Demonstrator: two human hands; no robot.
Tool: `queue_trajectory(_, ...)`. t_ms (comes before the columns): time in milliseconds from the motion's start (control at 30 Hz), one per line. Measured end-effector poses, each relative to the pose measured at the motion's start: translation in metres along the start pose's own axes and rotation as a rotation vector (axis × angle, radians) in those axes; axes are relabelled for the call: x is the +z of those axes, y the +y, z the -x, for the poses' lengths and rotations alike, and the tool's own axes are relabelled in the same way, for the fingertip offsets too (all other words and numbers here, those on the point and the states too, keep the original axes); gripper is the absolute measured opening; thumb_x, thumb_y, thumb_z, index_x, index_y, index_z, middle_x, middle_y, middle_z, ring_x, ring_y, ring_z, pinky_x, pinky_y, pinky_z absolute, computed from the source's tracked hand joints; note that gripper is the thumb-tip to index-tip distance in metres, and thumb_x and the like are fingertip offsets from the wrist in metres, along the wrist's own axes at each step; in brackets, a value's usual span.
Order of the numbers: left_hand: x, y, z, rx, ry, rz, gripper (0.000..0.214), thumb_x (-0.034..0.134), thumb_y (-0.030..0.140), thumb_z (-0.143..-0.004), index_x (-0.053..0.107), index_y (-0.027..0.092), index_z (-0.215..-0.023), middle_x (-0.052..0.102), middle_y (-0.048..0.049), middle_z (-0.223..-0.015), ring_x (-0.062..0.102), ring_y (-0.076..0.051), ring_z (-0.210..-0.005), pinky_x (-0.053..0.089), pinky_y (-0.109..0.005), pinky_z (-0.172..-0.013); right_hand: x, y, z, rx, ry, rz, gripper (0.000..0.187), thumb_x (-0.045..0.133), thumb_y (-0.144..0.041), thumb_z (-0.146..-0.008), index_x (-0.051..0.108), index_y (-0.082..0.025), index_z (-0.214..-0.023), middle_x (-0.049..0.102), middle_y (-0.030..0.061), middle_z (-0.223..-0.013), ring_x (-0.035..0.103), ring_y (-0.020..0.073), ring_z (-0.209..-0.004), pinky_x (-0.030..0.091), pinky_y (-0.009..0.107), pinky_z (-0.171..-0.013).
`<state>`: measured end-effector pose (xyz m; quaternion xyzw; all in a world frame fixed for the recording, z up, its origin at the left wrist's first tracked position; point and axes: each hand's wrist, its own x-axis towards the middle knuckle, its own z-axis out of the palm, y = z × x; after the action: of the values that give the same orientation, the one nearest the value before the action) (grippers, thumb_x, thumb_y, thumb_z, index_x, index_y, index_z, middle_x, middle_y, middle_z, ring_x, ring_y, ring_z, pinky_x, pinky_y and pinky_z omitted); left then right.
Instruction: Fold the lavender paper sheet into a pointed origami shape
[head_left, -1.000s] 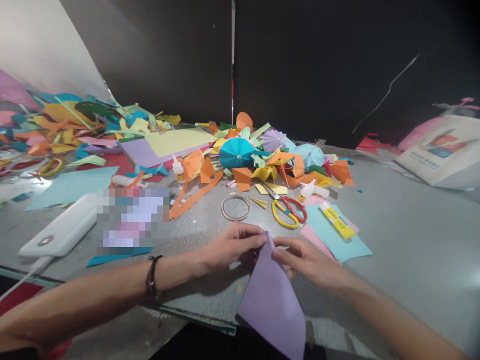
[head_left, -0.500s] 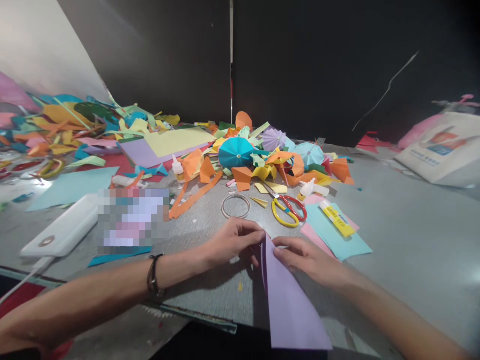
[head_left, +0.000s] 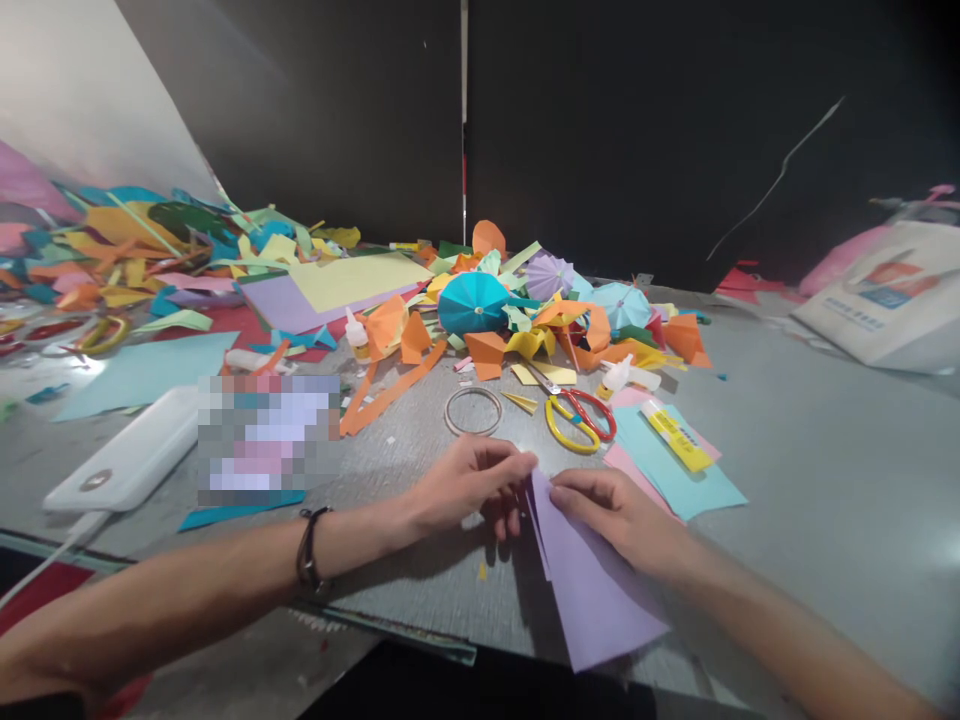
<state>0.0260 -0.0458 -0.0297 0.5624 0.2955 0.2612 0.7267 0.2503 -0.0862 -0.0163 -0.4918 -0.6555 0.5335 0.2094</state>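
A folded sheet of purple paper (head_left: 600,590) hangs slanting over the front part of the table, its layers parted along the left side. My left hand (head_left: 480,480) pinches its top corner between thumb and fingers. On the right edge near the top, my right hand (head_left: 619,510) grips the same paper with thumb and forefinger. Just beyond my hands lie a silver ring (head_left: 473,411) and scissors (head_left: 576,420) with one yellow and one red handle. Right of them, a yellow glue stick (head_left: 679,436) rests on light blue paper (head_left: 712,490).
Paper scraps and folded shapes, among them a teal pleated disc (head_left: 472,303), pile up along the back. Small glue bottles (head_left: 616,378) stand among them. At left lie a white power bank (head_left: 124,450) with a cable and a blurred-out patch. A white bag (head_left: 892,300) stands at far right.
The purple paper's lower end has swung up and slightly right, and its folded layers show wider apart on the left. Both hands keep hold of it, nearly in place.
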Motion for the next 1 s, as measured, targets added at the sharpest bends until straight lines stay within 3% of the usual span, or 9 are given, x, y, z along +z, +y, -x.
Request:
queue_trajectory(333, 0.0021, 0.0030, 0.0025, -0.009, 0.001, -0.026, 0.037, 0.075, 0.046, -0.089, 0.066, 0.011, -0.080, 0.069, -0.0061, -0.058, 0.063, -0.011, -0.046, 0.050, -0.019, -0.044, 0.0079, -0.0030, 0.0032, -0.082, 0.056, 0.075, 0.042, 0.055, -0.060, -0.101, 0.067, -0.021, -0.092, 0.064, 0.0038, -0.085, 0.056, 0.0191, -0.078, 0.042, 0.031, -0.069)
queue_trajectory(1000, 0.0017, -0.0010, 0.0033, -0.020, -0.033, -0.045, 0.046, 0.073, 0.055, -0.089, 0.065, 0.012, -0.077, 0.069, -0.0044, -0.059, 0.062, -0.010, -0.044, 0.052, -0.018, -0.041, 0.0078, -0.0035, 0.0010, -0.070, -0.011, -0.008, 0.047, 0.065, -0.066, -0.092, 0.064, -0.019, -0.086, 0.062, 0.0016, -0.081, 0.054, 0.0157, -0.072, 0.040, 0.029, -0.063)
